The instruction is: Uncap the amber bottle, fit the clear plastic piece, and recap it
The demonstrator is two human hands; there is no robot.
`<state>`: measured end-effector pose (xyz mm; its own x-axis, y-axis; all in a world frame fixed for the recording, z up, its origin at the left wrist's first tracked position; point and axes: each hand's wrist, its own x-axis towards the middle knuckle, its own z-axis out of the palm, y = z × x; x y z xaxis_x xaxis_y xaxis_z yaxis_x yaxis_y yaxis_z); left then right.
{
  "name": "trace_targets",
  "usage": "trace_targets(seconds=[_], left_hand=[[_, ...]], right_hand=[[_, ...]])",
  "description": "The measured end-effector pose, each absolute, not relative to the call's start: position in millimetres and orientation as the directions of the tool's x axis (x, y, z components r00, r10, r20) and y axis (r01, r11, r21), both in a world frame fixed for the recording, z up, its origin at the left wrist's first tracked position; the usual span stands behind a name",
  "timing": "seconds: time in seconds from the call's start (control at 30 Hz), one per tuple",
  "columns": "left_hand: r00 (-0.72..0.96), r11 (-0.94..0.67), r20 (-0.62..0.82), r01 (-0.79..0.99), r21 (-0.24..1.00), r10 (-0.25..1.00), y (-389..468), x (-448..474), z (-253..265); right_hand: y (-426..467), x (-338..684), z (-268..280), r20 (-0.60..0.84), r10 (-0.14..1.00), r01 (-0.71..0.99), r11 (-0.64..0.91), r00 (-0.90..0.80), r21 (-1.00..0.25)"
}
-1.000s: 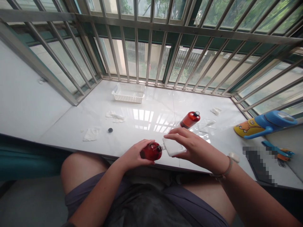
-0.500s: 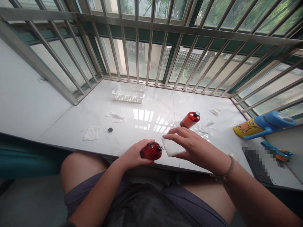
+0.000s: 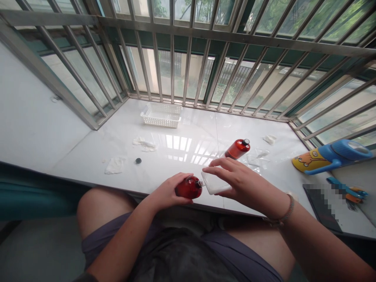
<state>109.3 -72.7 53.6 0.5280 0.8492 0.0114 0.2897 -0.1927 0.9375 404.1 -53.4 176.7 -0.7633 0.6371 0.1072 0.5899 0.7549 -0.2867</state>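
My left hand [image 3: 172, 190] is wrapped round a red bottle [image 3: 189, 188] at the near edge of the white counter. The bottle is tilted, its uncapped threaded neck pointing right. In my right hand [image 3: 232, 178] is a clear, squarish container [image 3: 214, 182] with whitish contents, gripped between fingers and thumb. Its mouth meets the red bottle's neck; whether liquid passes between them I cannot make out. A second red bottle [image 3: 237, 149] with a dark top stands just beyond my right hand. A small black cap [image 3: 138, 161] lies to the left.
A white perforated basket [image 3: 161, 122] stands near the window bars. Crumpled tissues [image 3: 115, 165] lie at left, another tissue [image 3: 269, 139] at back right near clear plastic wrappers [image 3: 258, 156]. A blue and yellow flask [image 3: 323, 158] and a dark flat, partly pixelated object [image 3: 319, 207] are on the right.
The view has shifted very slightly. Both hands keep their hold on the bottle and the container, with no other visible change.
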Motion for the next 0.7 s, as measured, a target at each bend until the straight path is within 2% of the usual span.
trace_targets(seconds=[0.7], left_hand=[[0.523,-0.196,0.017,0.289,0.937,0.852,-72.8,109.4,53.8]], right_hand=[[-54.7,399.4,184.3,0.114,0.621,0.583,0.773,-0.775,-0.249]])
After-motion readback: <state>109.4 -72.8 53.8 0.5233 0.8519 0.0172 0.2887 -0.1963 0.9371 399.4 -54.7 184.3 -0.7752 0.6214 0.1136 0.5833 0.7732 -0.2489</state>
